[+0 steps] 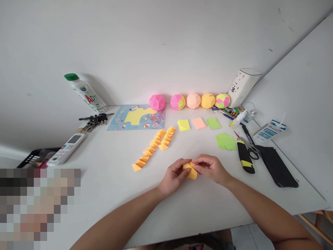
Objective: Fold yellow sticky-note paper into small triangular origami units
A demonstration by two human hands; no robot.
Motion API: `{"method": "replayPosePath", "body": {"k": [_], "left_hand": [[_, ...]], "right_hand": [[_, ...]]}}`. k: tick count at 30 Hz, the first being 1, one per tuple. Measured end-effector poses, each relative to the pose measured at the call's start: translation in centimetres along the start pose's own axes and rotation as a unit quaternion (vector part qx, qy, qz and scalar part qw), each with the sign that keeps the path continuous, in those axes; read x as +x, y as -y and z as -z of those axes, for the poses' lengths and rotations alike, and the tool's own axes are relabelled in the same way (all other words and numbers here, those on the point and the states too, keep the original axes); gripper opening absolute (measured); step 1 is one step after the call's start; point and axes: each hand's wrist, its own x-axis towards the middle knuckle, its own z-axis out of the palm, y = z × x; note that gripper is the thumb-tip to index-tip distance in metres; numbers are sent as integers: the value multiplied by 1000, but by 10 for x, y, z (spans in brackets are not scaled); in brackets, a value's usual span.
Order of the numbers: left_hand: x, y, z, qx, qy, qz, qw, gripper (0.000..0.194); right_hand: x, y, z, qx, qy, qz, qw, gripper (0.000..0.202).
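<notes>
Near the front of the white table, my left hand [174, 177] and my right hand [211, 169] pinch one small orange paper piece [191, 172] between them. The paper is partly folded, and fingers cover its upper edge and sides. Beyond my left hand lie two rows of folded orange paper units [148, 151], overlapping one another in slanting lines. Past my right hand are loose green paper sheets [225, 141]. Yellow [184, 125], peach [199, 123] and green [213, 123] sticky note pads sit in a row farther back.
Several faceted paper balls, including a pink one [157, 102], line the wall. A utility knife [245, 156], scissors [253, 152], a black pouch [278, 166] and a small carton [270, 131] lie right. At left are a remote [67, 149], keys [95, 121] and a bottle [85, 93].
</notes>
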Motion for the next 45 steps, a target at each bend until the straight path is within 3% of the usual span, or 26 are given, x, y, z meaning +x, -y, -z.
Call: {"method": "replayPosePath", "body": {"k": [7, 16, 30, 45], "left_hand": [[0, 0, 0, -1, 0, 3, 1000, 27], [1, -1, 0, -23, -10, 22, 999, 29], [2, 0, -2, -82, -41, 64, 994, 27], [3, 4, 0, -113, -37, 49, 992, 22]], "right_hand": [[-1, -1, 0, -15, -1, 6, 1000, 16], [1, -2, 0, -146, -32, 115, 982, 15], [-2, -1, -2, -237, -40, 166, 956, 16], [-2, -3, -2, -249, -18, 220, 943, 17]]}}
